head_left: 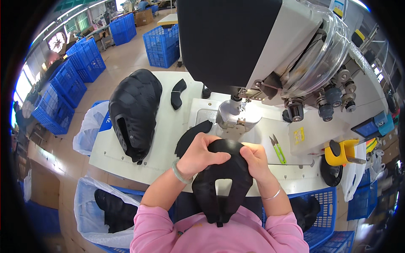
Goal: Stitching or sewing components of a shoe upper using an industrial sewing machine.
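Between my two hands is a black shoe upper (219, 177), its U-shaped opening toward my body. My left hand (198, 156) grips its far left edge, thumb pressed on top. On the far right edge my right hand (255, 162) is closed the same way, its other fingers hidden beneath. Just beyond stands the sewing machine (236, 114), its lit needle area apart from the upper. Flat black pieces (190, 137) lie beside my left hand. Farther back is a small bundle of curved black pieces (178, 95). A pile of black uppers (137, 111) rests at the table's left.
Green-handled thread snips (277, 149) lie right of my hands. A yellow tape dispenser (341, 152) sits at the table's right edge. Lined blue crates with black pieces stand below the table at left (84, 211) and right (327, 211). More blue crates line the aisle, where a person sits far left.
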A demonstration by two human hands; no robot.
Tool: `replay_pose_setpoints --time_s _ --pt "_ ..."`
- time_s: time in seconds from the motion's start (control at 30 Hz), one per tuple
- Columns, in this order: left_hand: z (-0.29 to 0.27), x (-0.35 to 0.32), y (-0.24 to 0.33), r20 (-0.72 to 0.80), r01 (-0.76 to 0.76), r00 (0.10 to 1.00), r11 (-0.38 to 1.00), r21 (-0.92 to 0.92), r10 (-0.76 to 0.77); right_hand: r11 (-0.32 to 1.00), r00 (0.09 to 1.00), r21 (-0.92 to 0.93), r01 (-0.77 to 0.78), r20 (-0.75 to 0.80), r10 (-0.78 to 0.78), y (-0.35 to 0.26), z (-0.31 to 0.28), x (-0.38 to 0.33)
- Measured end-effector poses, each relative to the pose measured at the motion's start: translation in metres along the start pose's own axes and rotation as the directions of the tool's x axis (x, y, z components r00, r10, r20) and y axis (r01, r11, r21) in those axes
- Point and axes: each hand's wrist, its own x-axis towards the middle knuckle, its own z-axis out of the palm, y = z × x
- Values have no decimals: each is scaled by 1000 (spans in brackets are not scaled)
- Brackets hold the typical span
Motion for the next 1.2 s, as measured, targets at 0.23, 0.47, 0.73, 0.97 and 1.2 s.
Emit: replay_pose_setpoints --time_s 0.23,0.47,0.73,0.97,1.2 --pt "-18 4 -30 172 172 979 909 -380 -113 988 993 109 -111 -31 115 10 -2 -6" --pt "-14 4 -35 117 242 969 915 -323 -215 964 977 160 -212 0 215 23 -12 -14" --pt "-8 9 -50 131 337 941 908 -251 -313 897 900 100 -430 129 416 -3 -12 0" --pt "-7 15 -78 145 398 917 883 -249 -372 837 826 -90 -539 139 547 15 -21 -3" --pt "-13 15 -85 152 411 910 880 -238 -385 795 830 256 -550 271 487 26 -37 -12"
